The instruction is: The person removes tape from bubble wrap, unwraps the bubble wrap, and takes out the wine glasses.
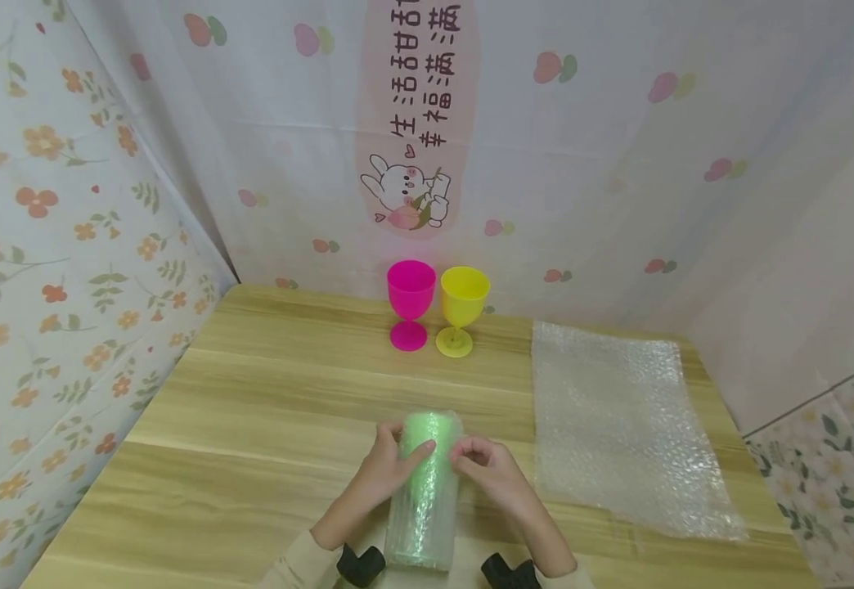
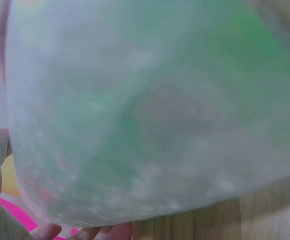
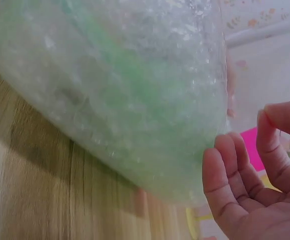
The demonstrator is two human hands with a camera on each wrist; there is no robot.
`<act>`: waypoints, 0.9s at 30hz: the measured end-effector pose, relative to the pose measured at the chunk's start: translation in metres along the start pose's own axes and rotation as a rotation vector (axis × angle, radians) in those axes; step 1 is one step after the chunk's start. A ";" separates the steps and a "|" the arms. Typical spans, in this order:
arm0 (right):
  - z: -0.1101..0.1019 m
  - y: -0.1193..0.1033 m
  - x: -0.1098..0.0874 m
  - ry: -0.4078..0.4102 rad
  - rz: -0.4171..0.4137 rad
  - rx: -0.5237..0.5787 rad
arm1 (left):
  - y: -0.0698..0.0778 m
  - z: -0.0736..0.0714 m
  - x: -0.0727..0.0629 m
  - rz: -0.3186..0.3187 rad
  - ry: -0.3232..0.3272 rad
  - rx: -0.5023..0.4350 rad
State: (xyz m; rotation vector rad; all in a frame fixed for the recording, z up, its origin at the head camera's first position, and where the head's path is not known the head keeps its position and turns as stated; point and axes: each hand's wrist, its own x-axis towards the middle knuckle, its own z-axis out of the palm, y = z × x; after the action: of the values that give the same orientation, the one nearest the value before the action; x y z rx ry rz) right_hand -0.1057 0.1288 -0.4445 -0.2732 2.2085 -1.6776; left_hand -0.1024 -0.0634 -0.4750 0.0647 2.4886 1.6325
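Note:
A bubble wrap roll (image 1: pixel 427 523) lies lengthwise before me, with a light green object (image 1: pixel 421 474) showing through its upper part; its outline is blurred by the wrap. My left hand (image 1: pixel 386 466) grips the roll from the left, thumb across the top and fingers down the far side. At the roll's upper right edge is my right hand (image 1: pixel 496 473). In the right wrist view, the right thumb and forefinger meet at their tips, and the other fingertips (image 3: pixel 216 170) are at the wrap's edge. Whether anything clear is pinched there cannot be made out.
A pink goblet (image 1: pixel 410 294) and a yellow goblet (image 1: pixel 464 298) stand upright side by side at the table's back edge. A flat sheet of bubble wrap (image 1: pixel 618 417) covers the right part of the wooden table (image 1: pixel 250 393). Printed curtains (image 1: pixel 287 123) hang behind and at the left.

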 end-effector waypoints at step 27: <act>-0.025 0.018 -0.008 -0.089 -0.194 0.242 | -0.002 -0.007 0.003 0.178 0.052 0.155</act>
State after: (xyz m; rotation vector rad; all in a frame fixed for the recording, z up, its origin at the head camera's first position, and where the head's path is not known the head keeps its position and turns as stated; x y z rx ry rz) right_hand -0.1075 0.1593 -0.4544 -0.5008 1.9440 -1.9726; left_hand -0.1064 -0.0701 -0.4742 0.2732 2.7146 1.5179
